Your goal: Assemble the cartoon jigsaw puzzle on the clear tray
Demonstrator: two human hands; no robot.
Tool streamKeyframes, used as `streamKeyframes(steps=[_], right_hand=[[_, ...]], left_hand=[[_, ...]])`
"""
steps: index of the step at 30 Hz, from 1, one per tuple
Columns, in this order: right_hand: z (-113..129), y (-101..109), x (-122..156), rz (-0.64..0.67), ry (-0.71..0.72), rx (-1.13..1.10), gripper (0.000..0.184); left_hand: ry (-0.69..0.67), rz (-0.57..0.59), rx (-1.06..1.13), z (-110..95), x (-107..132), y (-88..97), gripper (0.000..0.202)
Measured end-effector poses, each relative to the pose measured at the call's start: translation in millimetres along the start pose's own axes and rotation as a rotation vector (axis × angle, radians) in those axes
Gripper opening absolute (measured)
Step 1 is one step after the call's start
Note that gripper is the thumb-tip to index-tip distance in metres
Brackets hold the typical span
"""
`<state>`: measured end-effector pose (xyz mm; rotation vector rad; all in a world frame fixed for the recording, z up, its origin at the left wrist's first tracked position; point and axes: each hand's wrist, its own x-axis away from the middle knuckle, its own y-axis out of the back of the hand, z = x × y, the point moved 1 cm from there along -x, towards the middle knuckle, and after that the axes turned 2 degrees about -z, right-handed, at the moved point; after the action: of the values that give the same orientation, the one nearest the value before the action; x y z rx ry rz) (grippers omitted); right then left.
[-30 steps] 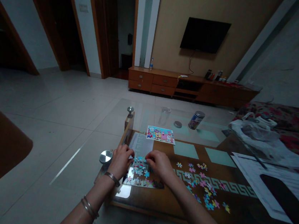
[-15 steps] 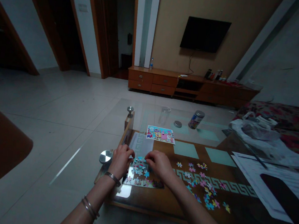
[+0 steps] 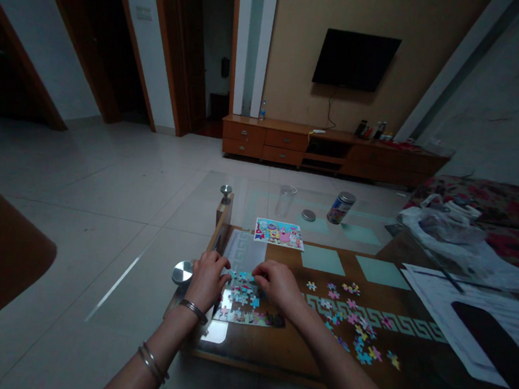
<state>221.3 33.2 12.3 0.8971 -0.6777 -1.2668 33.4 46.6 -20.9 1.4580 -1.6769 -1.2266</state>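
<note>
A partly joined jigsaw puzzle [image 3: 242, 305] lies on the glass-topped table [image 3: 299, 342] in front of me. My left hand [image 3: 207, 279] rests curled at the puzzle's left top corner, fingers pressed on its edge. My right hand [image 3: 277, 284] is curled over the puzzle's upper right part, fingertips down on the pieces; what they pinch is hidden. Several loose coloured pieces [image 3: 351, 330] are scattered to the right. A cartoon reference picture [image 3: 279, 233] lies farther back on the table.
Beyond the picture stand a clear glass [image 3: 285, 201], a round lid [image 3: 308, 215] and a printed tin can [image 3: 341, 207]. White papers [image 3: 462, 305] and a plastic bag [image 3: 443, 231] lie at the right. A wooden TV cabinet [image 3: 330, 149] lines the far wall.
Both hands have stayed on the puzzle; the left hand has slipped a little lower. Nothing else has moved.
</note>
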Motion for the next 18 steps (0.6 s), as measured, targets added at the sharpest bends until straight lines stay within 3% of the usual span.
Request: streamKeyframes(steps=[10, 18], right_hand=[[3, -5, 3, 0.03, -0.003, 0.121, 0.017], [-20, 21, -1, 0.019, -0.075, 0.187, 0.021]], left_hand=[[-0.006, 0.025, -0.019, -2, -1, -1.2, 0.011], [0.038, 0.015, -0.011, 6, -1, 4.7, 0.012]])
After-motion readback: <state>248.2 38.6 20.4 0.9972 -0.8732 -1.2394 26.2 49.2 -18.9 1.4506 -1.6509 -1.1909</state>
